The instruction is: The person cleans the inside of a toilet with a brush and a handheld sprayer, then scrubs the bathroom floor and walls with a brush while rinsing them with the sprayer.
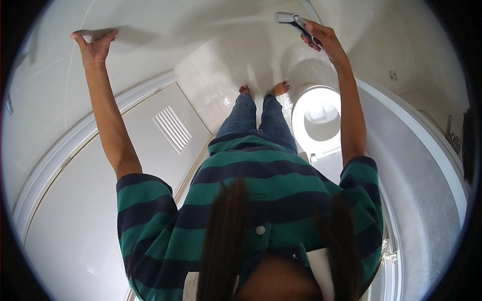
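Right hand [321,37] wrapped around the handle of a slim chrome hand-held spray nozzle [290,18], held high at far right, nozzle head pointing left; a thin stream of water [201,24] runs from it leftward along the white tiled wall [150,15]. Left hand [94,46] open, fingers spread, palm flat against that wall at far left, holding nothing. Below the nozzle: white oval toilet bowl [315,120], seat up, right of the person's bare feet [261,90] on wet tiled floor [221,75]. White door with louvred vent [171,128] on the near left.
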Demonstrator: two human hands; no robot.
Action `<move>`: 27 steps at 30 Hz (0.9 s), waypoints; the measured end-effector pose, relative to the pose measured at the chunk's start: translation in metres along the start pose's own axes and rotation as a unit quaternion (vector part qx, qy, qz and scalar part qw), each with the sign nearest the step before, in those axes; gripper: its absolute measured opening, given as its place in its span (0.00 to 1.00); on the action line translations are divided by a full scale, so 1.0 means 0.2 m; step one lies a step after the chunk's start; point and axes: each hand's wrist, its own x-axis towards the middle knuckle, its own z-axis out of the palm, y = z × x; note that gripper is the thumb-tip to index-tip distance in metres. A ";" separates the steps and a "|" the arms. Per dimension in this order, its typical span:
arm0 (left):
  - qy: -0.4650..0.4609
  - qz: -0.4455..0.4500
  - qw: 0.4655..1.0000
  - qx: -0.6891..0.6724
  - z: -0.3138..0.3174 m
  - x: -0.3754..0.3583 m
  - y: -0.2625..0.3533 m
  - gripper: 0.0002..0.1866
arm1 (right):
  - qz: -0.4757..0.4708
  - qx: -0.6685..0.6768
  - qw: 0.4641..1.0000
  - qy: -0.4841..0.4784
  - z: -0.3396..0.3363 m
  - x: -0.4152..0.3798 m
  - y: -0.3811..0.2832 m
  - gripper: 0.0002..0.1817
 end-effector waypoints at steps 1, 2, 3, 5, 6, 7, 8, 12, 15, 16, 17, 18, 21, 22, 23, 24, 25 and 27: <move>0.009 0.002 1.000 -0.003 0.00 0.00 0.00 0.73 | -0.008 0.016 1.000 -0.001 -0.01 0.02 -0.01 0.23; 0.017 0.005 1.000 -0.006 0.01 0.01 0.00 0.73 | 0.003 -0.017 1.000 0.000 -0.01 0.04 -0.01 0.22; 0.026 0.006 1.000 -0.007 0.01 0.01 0.00 0.73 | 0.016 -0.049 0.999 0.000 -0.01 0.04 -0.03 0.22; 0.016 -0.001 1.000 -0.007 0.01 -0.02 0.00 0.72 | 0.028 -0.065 0.997 0.010 -0.01 0.01 -0.02 0.22; 0.010 -0.004 1.000 -0.008 0.02 -0.02 0.00 0.72 | 0.023 -0.053 0.998 0.018 -0.02 0.02 -0.02 0.21; 0.009 -0.004 1.000 -0.007 0.02 0.00 0.00 0.72 | 0.014 -0.042 0.999 0.024 -0.02 0.04 -0.03 0.21; 0.009 -0.003 1.000 -0.005 0.01 0.00 0.00 0.72 | 0.019 -0.064 0.997 0.034 -0.03 0.05 -0.04 0.21; 0.011 0.000 1.000 0.001 0.00 0.00 0.00 0.72 | 0.026 -0.026 0.998 0.043 -0.02 0.04 -0.03 0.21; 0.017 0.000 1.000 -0.011 -0.02 0.03 0.00 0.73 | 0.023 -0.033 0.996 0.078 -0.05 0.05 -0.05 0.22; 0.011 0.004 1.000 -0.005 -0.02 0.03 0.01 0.73 | 0.031 -0.053 0.993 0.100 -0.05 0.03 -0.04 0.22; 0.005 0.003 1.000 0.002 -0.03 0.03 0.01 0.73 | 0.031 -0.055 0.994 0.091 -0.04 0.02 -0.03 0.22; -0.001 0.003 1.000 0.008 -0.02 0.02 0.00 0.73 | 0.032 -0.059 0.994 0.081 -0.05 0.03 -0.02 0.22; 0.002 -0.014 1.000 -0.017 -0.02 0.03 0.01 0.74 | 0.031 -0.075 0.993 0.081 -0.07 0.05 -0.03 0.22; -0.002 -0.010 1.000 -0.011 -0.01 0.02 0.01 0.74 | 0.039 -0.078 0.992 0.086 -0.06 0.03 -0.03 0.22; -0.006 -0.007 1.000 -0.003 -0.01 0.02 0.01 0.74 | 0.037 -0.075 0.993 0.081 -0.05 0.03 -0.03 0.22; -0.011 -0.004 1.000 0.003 -0.01 0.01 0.00 0.75 | 0.034 -0.073 0.994 0.076 -0.05 0.03 -0.03 0.22; -0.009 -0.003 1.000 0.000 -0.01 0.01 0.00 0.75 | 0.030 -0.071 0.994 0.071 -0.06 0.04 -0.03 0.22; -0.006 0.000 1.000 -0.009 0.00 0.02 0.00 0.75 | 0.034 -0.072 0.994 0.080 -0.06 0.04 -0.03 0.23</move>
